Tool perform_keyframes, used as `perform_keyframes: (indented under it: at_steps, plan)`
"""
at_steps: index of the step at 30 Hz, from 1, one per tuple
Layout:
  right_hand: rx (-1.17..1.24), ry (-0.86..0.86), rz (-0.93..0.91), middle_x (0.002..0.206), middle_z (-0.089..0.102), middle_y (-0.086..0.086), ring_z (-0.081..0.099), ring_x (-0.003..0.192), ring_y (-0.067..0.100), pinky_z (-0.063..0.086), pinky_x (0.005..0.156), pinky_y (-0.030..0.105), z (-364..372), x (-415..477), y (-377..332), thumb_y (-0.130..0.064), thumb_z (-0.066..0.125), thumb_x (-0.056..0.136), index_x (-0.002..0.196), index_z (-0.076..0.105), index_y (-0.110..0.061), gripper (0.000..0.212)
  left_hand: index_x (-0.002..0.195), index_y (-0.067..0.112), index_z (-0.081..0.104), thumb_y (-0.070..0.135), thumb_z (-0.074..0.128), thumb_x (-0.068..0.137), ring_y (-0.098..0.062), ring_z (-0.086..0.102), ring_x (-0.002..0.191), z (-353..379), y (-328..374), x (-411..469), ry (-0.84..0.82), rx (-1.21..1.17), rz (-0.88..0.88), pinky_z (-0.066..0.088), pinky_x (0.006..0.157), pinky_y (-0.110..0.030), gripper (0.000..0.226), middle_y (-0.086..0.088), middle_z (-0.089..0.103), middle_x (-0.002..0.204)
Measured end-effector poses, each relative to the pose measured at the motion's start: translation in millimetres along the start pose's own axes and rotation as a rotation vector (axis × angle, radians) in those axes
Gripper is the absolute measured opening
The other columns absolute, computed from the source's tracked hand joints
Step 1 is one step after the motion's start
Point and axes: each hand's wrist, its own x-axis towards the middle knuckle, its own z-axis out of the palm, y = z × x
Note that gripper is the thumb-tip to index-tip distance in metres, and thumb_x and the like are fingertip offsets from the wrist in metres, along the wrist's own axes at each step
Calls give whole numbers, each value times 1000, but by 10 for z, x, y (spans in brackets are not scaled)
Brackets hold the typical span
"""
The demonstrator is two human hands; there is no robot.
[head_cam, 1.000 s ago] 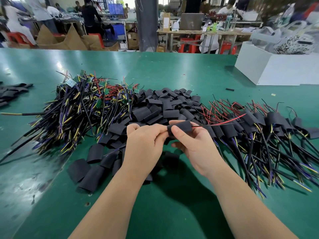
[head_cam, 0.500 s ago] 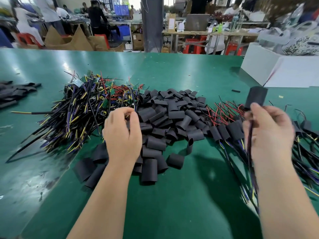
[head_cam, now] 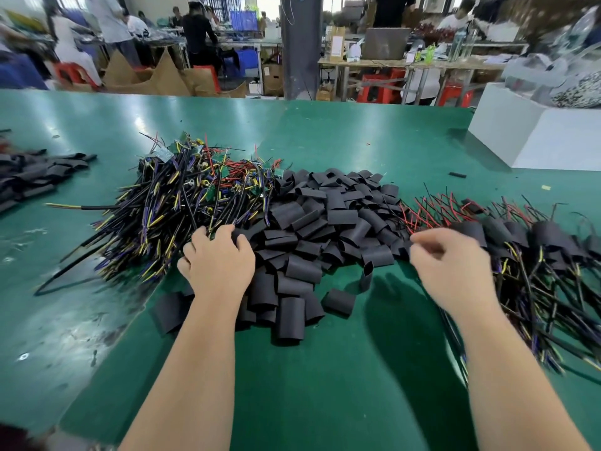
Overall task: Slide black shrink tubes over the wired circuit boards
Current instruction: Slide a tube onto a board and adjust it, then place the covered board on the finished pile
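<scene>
Head view.

Green table (head_cam: 325,395): filling the frame from the bottom edge to the middle band; glossy, scuffed at lower left.

Black shrink tubes (head_cam: 328,219): loose heap at frame centre, short flattened sleeves lying every way; near edge spilling toward lower centre. Single tube (head_cam: 367,277) propped upright just right of that near edge.

Wired circuit boards (head_cam: 182,203): unsleeved, heaped left of centre, touching the tube heap. Black, yellow, purple and red leads fanning toward the lower left. Small green boards showing near the top of the heap.

Sleeved boards (head_cam: 540,245): pile at the right edge, each with a black tube on. Red leads pointing up-left, dark leads trailing to the lower right.

Left hand (head_cam: 218,260): left of centre, palm down at the seam between the unsleeved boards and the tube heap. Fingers curled, tips sunk among wires and tubes; hold on any one piece not discernible.

Right hand (head_cam: 452,271): right of centre, motion-blurred, over the left fringe of the sleeved pile. Fingers loosely bent and slightly apart, pointing left, nothing seen in them.

Flat black sleeving (head_cam: 35,177): separate stack at the left edge.

White box (head_cam: 533,138): upper right, on the table.

Small black offcut (head_cam: 457,175): alone, between box and heap.

Background, top band: grey pillar (head_cam: 300,43), red stools, cardboard, people at benches, all blurred.
</scene>
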Motion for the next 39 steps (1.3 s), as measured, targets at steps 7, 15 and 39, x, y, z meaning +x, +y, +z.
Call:
perform_keyframes:
  at_steps: [7,15,39]
  plan:
    - [-72,-26,99,86,60,0,57,82,22,44,76,29,70,-5,47,-9,56,87,111,67,-11,26,124,35,57,38,47,94,-33,32,126,-26,32,9,148,33,-29,18,106,-45,32,-9,42,139]
    - [-128,-27,138,114,66,12,58,96,26,40,82,27,66,71,130,-12,58,86,115,68,-9,30,131,33,51,39,35,99,-28,25,133,39,-43,100,65,50,26,12,107,-45,37,-2,37,148]
    - [1156,-725,556,99,73,15,55,44,10,45,43,19,282,-85,-235,-37,58,82,114,59,-4,46,84,18,77,25,64,82,-8,49,56,-311,122,-229,-784,-1113,761,40,61,-15,15,-1,61,67]
